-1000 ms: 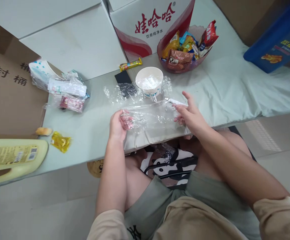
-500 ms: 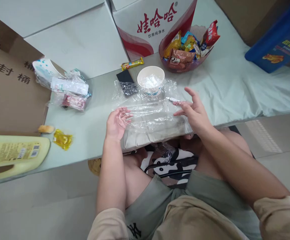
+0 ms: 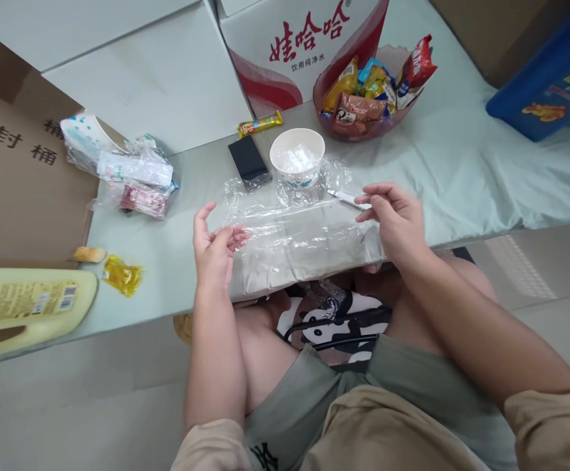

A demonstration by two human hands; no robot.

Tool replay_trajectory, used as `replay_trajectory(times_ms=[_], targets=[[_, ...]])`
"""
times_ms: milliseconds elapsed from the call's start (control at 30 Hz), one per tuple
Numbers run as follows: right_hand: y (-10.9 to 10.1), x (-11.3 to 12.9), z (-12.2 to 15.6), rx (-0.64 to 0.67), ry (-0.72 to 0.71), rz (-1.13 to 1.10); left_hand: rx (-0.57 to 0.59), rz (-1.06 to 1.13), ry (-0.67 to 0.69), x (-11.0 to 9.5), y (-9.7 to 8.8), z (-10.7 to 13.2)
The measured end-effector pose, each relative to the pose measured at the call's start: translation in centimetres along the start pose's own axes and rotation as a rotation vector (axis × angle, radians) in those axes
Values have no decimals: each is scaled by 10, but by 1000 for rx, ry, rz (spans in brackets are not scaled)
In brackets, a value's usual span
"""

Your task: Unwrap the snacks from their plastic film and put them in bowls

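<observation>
A thin sheet of clear plastic film [image 3: 294, 239] spreads between my hands over the table's front edge. My left hand [image 3: 214, 252] pinches its left side between thumb and fingertips, the index finger raised. At the right side, my right hand [image 3: 398, 219] has bent fingers closed near the film; the exact contact is hard to see. A white craft knife [image 3: 346, 197] lies by my right fingertips, its blade pointing left. Just behind the film stands a white paper bowl [image 3: 297, 147] with crumpled clear plastic inside.
A black phone [image 3: 249, 160] and a yellow snack packet [image 3: 260, 123] lie behind. A pink bowl of snacks [image 3: 321, 108] stands at the back. Wrapped packets [image 3: 140, 170], a bread piece [image 3: 89, 254], a yellow wrapper [image 3: 124, 275] and a yellow jug [image 3: 34, 304] are left; a blue container [image 3: 520, 104] stands right.
My hands have moved apart, the left one leftward and the right one rightward. My left index finger has lifted, and my right fingers have bent in. More of the craft knife shows.
</observation>
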State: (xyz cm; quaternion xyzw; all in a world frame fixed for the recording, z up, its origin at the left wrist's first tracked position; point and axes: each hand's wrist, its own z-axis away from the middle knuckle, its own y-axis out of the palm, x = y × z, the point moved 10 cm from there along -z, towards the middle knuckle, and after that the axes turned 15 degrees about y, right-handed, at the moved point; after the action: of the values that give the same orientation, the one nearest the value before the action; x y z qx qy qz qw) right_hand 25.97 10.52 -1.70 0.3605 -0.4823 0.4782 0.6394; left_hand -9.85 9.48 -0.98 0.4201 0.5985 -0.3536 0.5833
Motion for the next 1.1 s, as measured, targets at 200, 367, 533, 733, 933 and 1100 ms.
replay_trajectory(times_ms=[200, 367, 533, 733, 933, 1100], targets=[[-5, 0, -4, -45, -30, 18, 12, -46, 18, 1, -1, -4], [10, -10, -4, 111, 29, 173, 62, -139, 87, 3, -3, -9], [10, -8, -5, 126, -40, 283, 255, -405, 269, -5, 8, -7], [8, -4, -6, 27, -184, 604, 420, -692, 371, -1, 16, -3], [0, 11, -1, -110, -373, 712, 346, -677, 506, -12, 9, -9], [2, 21, 1, 20, -364, 532, 237, -362, 469, -15, -4, -13]])
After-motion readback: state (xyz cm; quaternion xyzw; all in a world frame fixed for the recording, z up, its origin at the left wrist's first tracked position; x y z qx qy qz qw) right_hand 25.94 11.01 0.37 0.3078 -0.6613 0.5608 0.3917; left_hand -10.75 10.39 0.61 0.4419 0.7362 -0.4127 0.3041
